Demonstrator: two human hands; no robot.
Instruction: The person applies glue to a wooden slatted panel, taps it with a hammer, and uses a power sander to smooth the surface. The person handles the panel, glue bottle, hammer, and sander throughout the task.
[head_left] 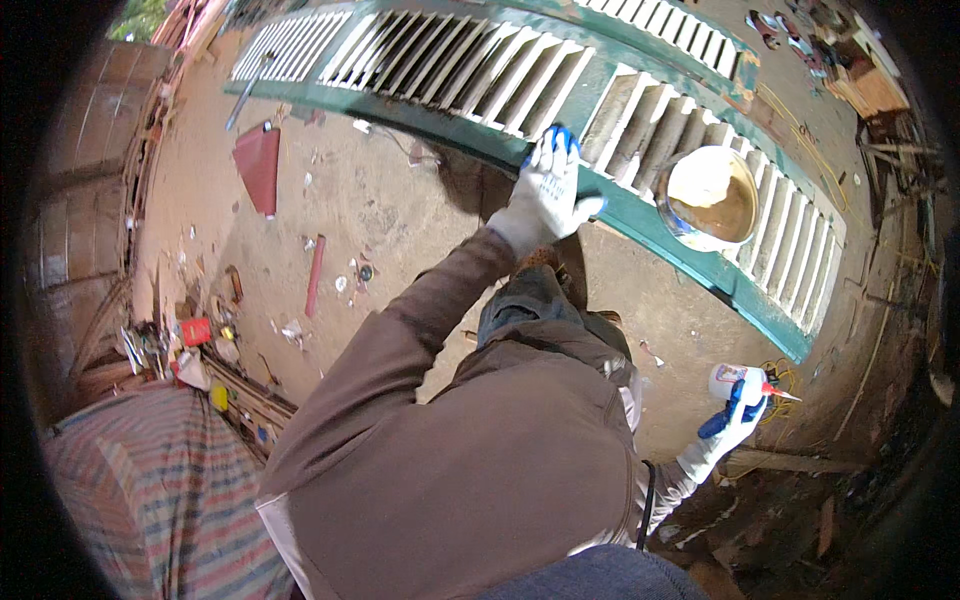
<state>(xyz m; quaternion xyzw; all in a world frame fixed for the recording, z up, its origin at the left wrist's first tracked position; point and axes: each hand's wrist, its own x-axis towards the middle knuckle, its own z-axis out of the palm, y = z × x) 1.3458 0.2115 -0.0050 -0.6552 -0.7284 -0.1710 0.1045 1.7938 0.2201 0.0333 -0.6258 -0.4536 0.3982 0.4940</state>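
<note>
A dusty tan concrete floor (375,215), scattered with scraps, spreads beneath a work area bordered by dark clutter at right. Here, a person in a brown long-sleeved jacket (520,440) grips a white plastic bottle with a red pointed nozzle (728,381) in the gloved right hand (736,416), its blue-coated fingers closed around the bottle, which is held tipped, nozzle to the right, well apart from the work surface.

The left hand (553,192), in a white glove with blue showing at the fingertips, grasps nothing; its fingers lie extended, thumb spread, over the near edge of a long louvered panel with a green frame and whitish slats (632,212). To the right of that hand, a round open metal tin, brownish and white inside (685,230), sits on the slats. Beyond lies a second green-framed louvered panel (680,28), with a yellow cord (806,142) on the floor near its right end.

At left, a dark red flat piece (258,170) and a narrow red strip (315,276) lie on the floor; a striped red-and-blue cloth (165,490) drapes the lower left corner.
</note>
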